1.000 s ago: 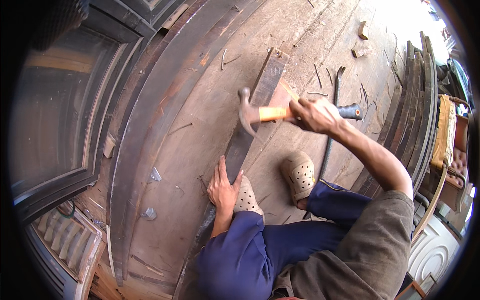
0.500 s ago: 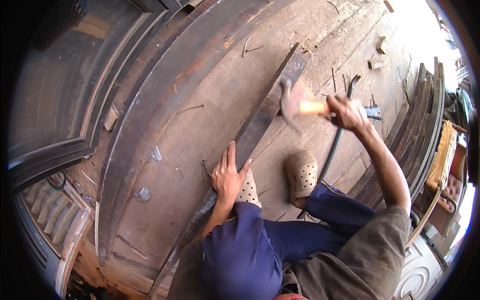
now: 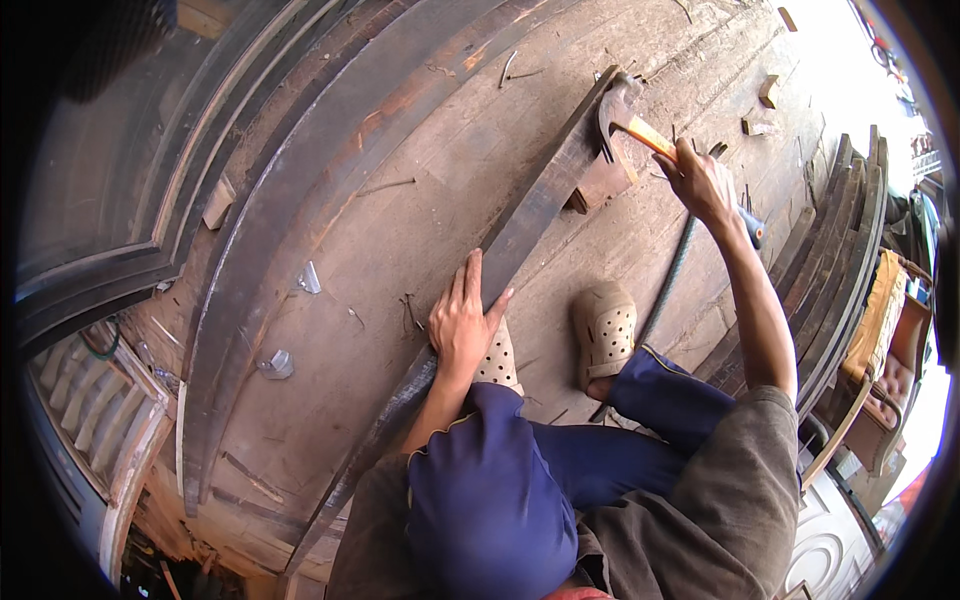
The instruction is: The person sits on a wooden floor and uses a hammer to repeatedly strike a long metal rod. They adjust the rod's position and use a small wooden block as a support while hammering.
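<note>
Plank of long dark wood (image 3: 522, 225) seems steadied by the splayed left hand (image 3: 461, 325), the right hand (image 3: 702, 184) clamped on an orange-handled steel hammer (image 3: 646, 135).

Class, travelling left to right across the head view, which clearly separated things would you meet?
Beige-slatted wooden frame → two small, shiny clear pieces → left beige perforated clog → orange-handled claw hammer with metal head → two small tan wooden blocks → yellow-orange draped cloth.
</note>
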Demonstrator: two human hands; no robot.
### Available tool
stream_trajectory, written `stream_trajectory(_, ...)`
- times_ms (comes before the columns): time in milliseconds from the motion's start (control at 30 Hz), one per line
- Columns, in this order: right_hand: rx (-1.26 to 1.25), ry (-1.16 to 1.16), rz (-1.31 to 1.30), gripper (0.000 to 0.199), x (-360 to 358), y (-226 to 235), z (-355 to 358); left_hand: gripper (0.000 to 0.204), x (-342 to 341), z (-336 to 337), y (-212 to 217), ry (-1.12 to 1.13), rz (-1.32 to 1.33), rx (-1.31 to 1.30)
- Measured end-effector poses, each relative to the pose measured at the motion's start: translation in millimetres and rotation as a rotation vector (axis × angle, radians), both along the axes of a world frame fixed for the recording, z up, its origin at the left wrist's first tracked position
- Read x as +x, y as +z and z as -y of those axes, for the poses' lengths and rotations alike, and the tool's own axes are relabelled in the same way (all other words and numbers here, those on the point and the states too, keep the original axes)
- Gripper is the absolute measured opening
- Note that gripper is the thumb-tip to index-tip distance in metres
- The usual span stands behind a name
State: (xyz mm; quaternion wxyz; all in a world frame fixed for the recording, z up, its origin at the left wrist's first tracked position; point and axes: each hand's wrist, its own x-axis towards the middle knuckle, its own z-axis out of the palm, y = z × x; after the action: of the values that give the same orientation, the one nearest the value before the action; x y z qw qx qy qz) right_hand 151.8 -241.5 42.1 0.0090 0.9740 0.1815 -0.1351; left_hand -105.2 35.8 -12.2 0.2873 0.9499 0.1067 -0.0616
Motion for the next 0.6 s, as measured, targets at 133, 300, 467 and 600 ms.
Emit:
stream_trajectory(133,0.317,-0.189,-0.196,0.037,-31,13,-33,0.069,-7,-2,-4,0.013,0.007,0.001)
stream_trajectory(300,0.592,-0.440,-0.438,0.031,-66,41,-35,0.070,-2,-2,-2,0.016,0.009,0.003)
stream_trajectory(467,0.484,-0.506,-0.035,0.030,-50,73,-53,0.068,-3,-4,2,0.019,-0.003,-0.009)
stream_trajectory(600,0.739,-0.468,0.383,0.023,-37,98,-69,0.067,-6,-5,-2,0.019,0.007,-0.002)
